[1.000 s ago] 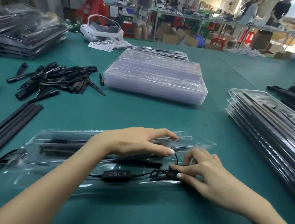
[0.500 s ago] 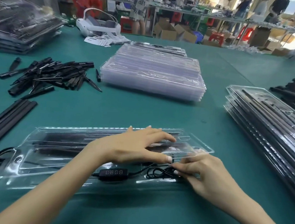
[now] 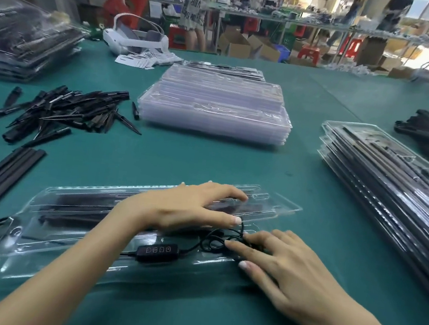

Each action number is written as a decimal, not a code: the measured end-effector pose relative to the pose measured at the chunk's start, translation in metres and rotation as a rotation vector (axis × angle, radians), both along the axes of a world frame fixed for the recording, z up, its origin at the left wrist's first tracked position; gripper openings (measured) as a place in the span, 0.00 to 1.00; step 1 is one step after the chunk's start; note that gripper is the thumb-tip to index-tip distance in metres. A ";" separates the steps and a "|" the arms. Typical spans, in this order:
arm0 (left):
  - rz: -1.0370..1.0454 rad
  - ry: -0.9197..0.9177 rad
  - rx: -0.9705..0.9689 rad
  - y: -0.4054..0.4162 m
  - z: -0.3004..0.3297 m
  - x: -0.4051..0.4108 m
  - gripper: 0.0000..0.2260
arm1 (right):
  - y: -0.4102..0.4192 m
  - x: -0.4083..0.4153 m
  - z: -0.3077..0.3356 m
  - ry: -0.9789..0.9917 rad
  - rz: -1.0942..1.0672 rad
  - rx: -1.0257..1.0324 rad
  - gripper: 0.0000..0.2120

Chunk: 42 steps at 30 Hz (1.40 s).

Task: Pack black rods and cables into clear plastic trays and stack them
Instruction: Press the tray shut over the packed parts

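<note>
1. Nearest me, my right hand [image 3: 281, 271] lies flat with fingers straight and spread, fingertips pressing the coiled black cable [image 3: 215, 238] into the near channel of the clear tray [image 3: 38, 246].
2. Just left of that hand, the cable's inline controller [image 3: 157, 252] sits in the same channel, its lead running off the tray's left end.
3. Just beyond my right hand, my left hand [image 3: 189, 207] rests open, palm down, on the tray, thumb near the coil.
4. Under and left of my left hand, black rods [image 3: 82, 206] lie lengthwise in the tray's far channels.
5. Further left, loose long rods [image 3: 0, 175] lie on the green table [image 3: 208, 161].
6. Beyond my left hand, a stack of empty trays [image 3: 214, 103]; left of it, a pile of black spikes [image 3: 61, 110].
7. Far right of my right hand, a stack of packed trays [image 3: 392, 188].
</note>
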<state>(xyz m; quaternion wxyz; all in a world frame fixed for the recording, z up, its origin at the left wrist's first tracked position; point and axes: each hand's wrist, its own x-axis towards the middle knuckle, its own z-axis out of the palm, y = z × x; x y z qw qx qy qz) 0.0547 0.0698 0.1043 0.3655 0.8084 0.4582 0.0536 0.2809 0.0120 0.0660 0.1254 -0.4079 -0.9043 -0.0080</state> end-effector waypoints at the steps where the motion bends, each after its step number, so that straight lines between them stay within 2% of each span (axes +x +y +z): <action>1: -0.003 0.019 0.018 -0.001 0.000 0.000 0.24 | 0.001 0.000 0.001 -0.018 0.006 0.010 0.23; 5: -0.030 0.094 0.085 -0.007 -0.013 0.000 0.25 | 0.001 0.006 0.000 -0.077 0.037 0.048 0.22; 9: -0.040 0.247 0.315 -0.022 -0.041 0.003 0.28 | -0.013 0.012 -0.012 -0.125 0.019 0.094 0.23; 12: -0.028 0.268 0.444 -0.025 -0.051 0.005 0.29 | -0.020 0.012 -0.022 -0.081 -0.016 0.068 0.24; 16: -0.007 0.254 0.444 -0.023 -0.055 0.005 0.22 | -0.020 0.016 -0.023 -0.083 0.003 0.104 0.23; 19: 0.007 0.274 0.459 -0.024 -0.057 0.005 0.22 | -0.020 0.029 -0.023 -0.077 0.070 0.209 0.21; 22: 0.003 0.267 0.454 -0.023 -0.057 0.005 0.22 | -0.028 0.048 -0.024 0.052 0.065 0.324 0.19; 26: -0.002 0.298 0.470 -0.023 -0.058 0.006 0.23 | -0.027 0.059 -0.016 0.267 -0.043 0.335 0.12; 31: 0.012 0.359 0.503 -0.026 -0.058 0.010 0.24 | 0.002 0.034 -0.011 0.052 0.058 0.242 0.19; 34: 0.052 0.390 0.529 -0.033 -0.062 0.014 0.25 | 0.010 0.020 -0.015 0.061 0.079 0.210 0.19; 38: 0.056 0.345 0.497 -0.037 -0.062 0.013 0.26 | 0.007 0.018 -0.025 0.026 0.066 0.374 0.17; 42: 0.048 0.237 0.487 -0.035 -0.062 0.006 0.25 | 0.011 0.020 -0.030 0.149 0.119 0.473 0.12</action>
